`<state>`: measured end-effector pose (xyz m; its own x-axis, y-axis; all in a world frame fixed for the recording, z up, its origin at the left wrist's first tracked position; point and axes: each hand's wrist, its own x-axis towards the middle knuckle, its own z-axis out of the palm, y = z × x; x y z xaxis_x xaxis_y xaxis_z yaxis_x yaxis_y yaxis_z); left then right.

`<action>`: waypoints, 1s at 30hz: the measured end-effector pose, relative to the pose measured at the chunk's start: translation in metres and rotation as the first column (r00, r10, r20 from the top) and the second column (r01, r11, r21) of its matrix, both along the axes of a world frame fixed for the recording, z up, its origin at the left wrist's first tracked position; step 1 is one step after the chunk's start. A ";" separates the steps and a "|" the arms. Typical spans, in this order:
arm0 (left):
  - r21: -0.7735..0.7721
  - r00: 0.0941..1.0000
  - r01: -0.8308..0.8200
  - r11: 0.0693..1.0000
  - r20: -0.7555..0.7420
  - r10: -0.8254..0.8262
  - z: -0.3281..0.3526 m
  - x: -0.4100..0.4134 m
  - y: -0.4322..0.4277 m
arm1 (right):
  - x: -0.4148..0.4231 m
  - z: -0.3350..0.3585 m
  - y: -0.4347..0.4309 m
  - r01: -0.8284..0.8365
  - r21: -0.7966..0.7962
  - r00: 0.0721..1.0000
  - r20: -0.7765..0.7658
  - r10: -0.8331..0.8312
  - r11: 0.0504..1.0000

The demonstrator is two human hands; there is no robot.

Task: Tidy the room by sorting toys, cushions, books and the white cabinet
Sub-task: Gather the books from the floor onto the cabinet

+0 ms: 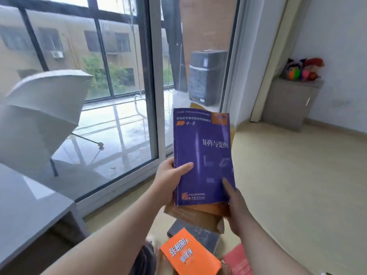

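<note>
1. Book stage, looks mid-task: purple book (203,155) tops a small stack of brown books (195,216), held up near the window.
2. Left hand (168,180) grips the stack's left edge, thumb on the cover. Right hand (237,209) clamps the lower right corner.
3. Left to gather: orange book (188,255) and red book (238,262), lying below the hands.
4. Toys (302,69) sit on the cabinet (290,105), well apart. No cushions in view.

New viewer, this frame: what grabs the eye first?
The purple book held up mid-frame on top of a small stack, with the left hand and right hand gripping it, thumbs on the cover. Next come the orange book lying below at the bottom edge and the white umbrella open at the left, in front of the window. Bright plush toys sit on the cabinet in the far right corner.
</note>
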<state>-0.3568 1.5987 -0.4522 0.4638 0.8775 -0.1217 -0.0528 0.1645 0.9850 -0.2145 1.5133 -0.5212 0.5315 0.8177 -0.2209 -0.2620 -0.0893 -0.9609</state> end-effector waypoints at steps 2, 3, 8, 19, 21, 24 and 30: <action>0.018 0.995 -0.097 0.995 -0.005 0.098 0.013 -0.023 0.007 | -0.012 0.011 0.014 -0.005 -0.022 1.000 0.016 0.006 1.000; 0.034 0.989 -0.148 0.988 -0.010 0.149 0.019 -0.034 0.008 | -0.018 0.018 0.019 -0.007 -0.029 1.000 0.018 0.007 1.000; 0.138 0.908 -0.409 0.902 -0.041 0.418 0.037 -0.107 0.012 | -0.072 0.052 0.055 -0.141 0.007 0.988 0.068 0.140 0.990; 0.156 0.376 -0.900 0.407 -0.194 0.906 0.030 -0.308 0.003 | -0.270 0.079 0.109 -0.578 0.009 0.810 0.131 0.572 0.816; 0.124 0.292 -0.937 0.326 -0.234 0.928 0.021 -0.340 -0.001 | -0.305 0.077 0.112 -0.624 0.022 0.781 0.060 0.622 0.781; 0.131 0.193 -0.960 0.246 -0.325 0.926 0.005 -0.380 -0.008 | -0.346 0.073 0.116 -0.657 -0.007 0.753 0.023 0.657 0.754; 0.190 0.229 -0.900 0.393 -0.561 0.796 -0.026 -0.418 -0.015 | -0.390 0.060 0.118 -0.800 -0.112 0.598 -0.060 0.800 0.590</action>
